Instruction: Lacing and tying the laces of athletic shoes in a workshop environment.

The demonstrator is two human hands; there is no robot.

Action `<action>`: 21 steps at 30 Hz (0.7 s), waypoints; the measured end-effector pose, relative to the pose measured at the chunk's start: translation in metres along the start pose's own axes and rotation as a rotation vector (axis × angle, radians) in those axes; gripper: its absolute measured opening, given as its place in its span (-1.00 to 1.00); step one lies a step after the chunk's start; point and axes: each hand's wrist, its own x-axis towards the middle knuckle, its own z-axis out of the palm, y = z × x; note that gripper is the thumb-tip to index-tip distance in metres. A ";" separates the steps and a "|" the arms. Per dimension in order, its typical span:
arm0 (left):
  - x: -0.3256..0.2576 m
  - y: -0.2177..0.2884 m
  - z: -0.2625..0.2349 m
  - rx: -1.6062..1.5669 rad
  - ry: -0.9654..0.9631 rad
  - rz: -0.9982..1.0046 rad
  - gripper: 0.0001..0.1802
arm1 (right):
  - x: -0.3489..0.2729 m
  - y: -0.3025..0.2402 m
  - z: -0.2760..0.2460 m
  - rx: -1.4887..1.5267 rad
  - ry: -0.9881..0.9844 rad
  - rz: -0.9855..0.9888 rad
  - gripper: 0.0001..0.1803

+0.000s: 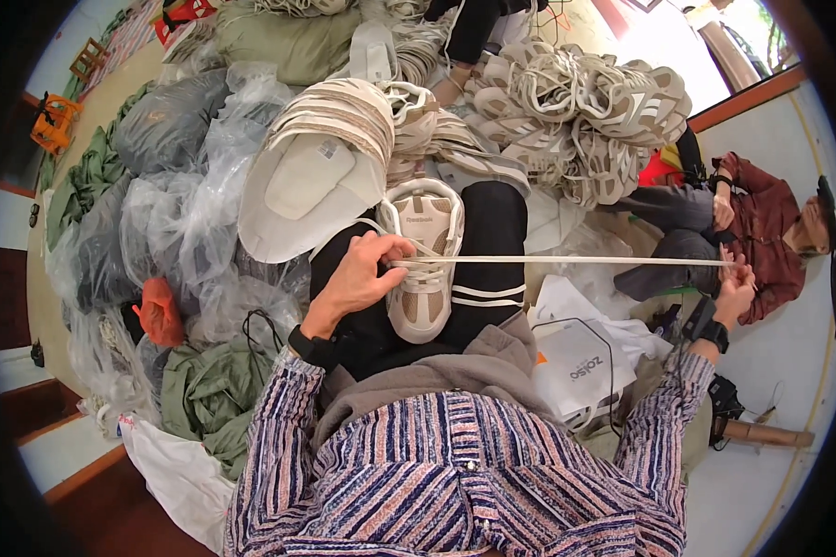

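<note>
A beige and white sneaker (424,278) lies on my lap, toe pointing toward me. My left hand (367,274) rests on its left side and pinches a flat white shoelace (567,261) at the eyelets. The lace runs taut to the right, where my right hand (736,290) grips its far end at arm's length. A stack of flat white and beige shoe uppers (320,167) sits just beyond my left hand, touching my knee.
A big heap of laced beige sneakers (585,111) lies ahead on the right. Clear plastic bags (186,213) and green sacks (209,395) crowd my left. Another person (762,232) in a dark red shirt sits at right. White bags (581,362) lie by my right hip.
</note>
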 end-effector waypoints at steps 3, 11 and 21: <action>0.005 0.000 0.008 -0.071 0.021 0.047 -0.66 | 0.011 -0.033 0.005 0.100 0.105 -0.026 -0.90; 0.006 0.002 0.014 -0.164 0.139 0.119 -0.57 | 0.026 -0.041 0.033 -0.148 0.105 -0.304 -0.84; 0.006 0.005 0.023 -0.182 0.297 -0.068 -0.69 | -0.152 0.129 0.123 -0.976 -0.518 -0.108 -0.79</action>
